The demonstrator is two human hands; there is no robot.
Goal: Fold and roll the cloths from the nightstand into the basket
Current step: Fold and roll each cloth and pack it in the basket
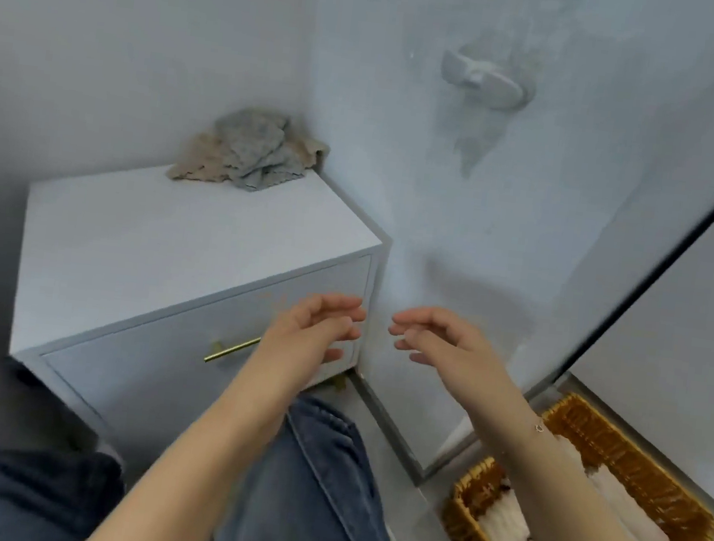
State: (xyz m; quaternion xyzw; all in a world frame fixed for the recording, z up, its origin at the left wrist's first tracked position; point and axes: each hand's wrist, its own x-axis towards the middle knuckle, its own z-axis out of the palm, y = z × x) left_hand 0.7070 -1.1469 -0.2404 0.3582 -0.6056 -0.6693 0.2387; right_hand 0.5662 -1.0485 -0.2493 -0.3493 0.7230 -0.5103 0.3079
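Head view shows the left hand (317, 328) and right hand (435, 346) loose-fingered, empty, well short of the cloths (248, 153) heaped at the nightstand's (151, 224) back corner, where a hasty grab could drag both off.

Soft, even, cool daylight fills the scene with no glare. The whole picture is slightly smeared. A faint shadow falls on the wall (469, 283) beyond the hands. Wide-angle distortion bends the dark frame edge (668, 252) at right, and the corners darken.
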